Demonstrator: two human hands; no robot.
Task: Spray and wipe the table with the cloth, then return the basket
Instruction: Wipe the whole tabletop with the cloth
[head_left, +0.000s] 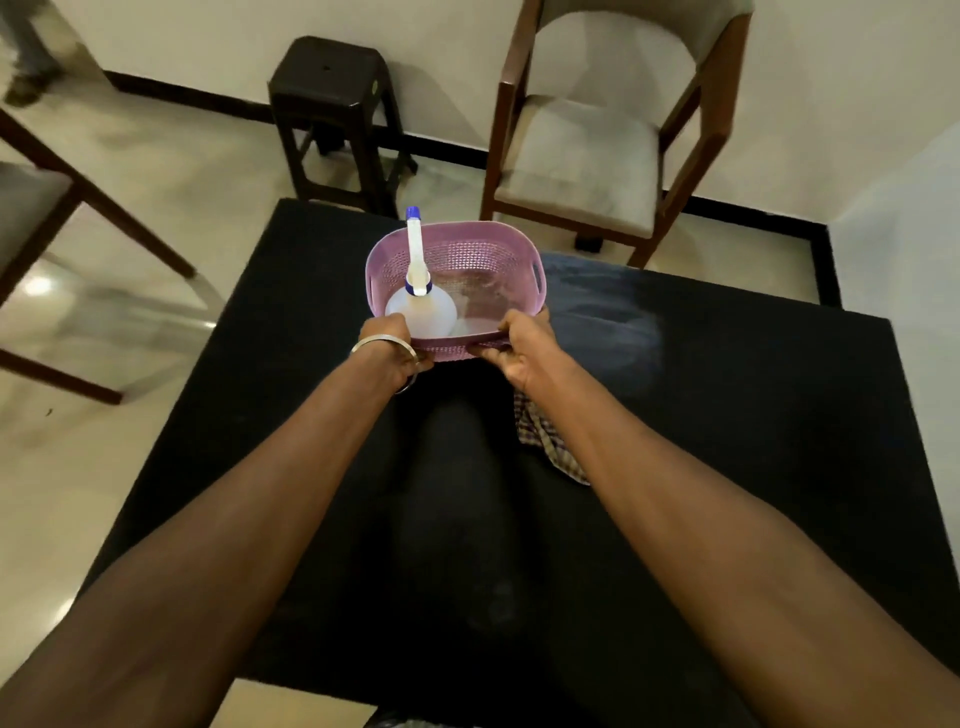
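Note:
A pink perforated basket (483, 249) is over the far middle of the black table (727, 415). Inside it stands a white spray bottle (418, 306) with a blue-tipped nozzle, at the basket's left side. My left hand (387, 343) grips the near rim at the left, with a metal bangle on the wrist. My right hand (519, 348) grips the near rim at the right. A checked cloth (545, 441) hangs below my right wrist; whether that hand also holds it is unclear. A pale streaky patch shows on the table right of the basket.
A dark stool (332, 104) stands on the floor beyond the table's far edge. A wooden chair with a beige seat (587, 156) is at the far right. Another chair's frame (62, 218) is at the left. A person's legs show at the top left corner.

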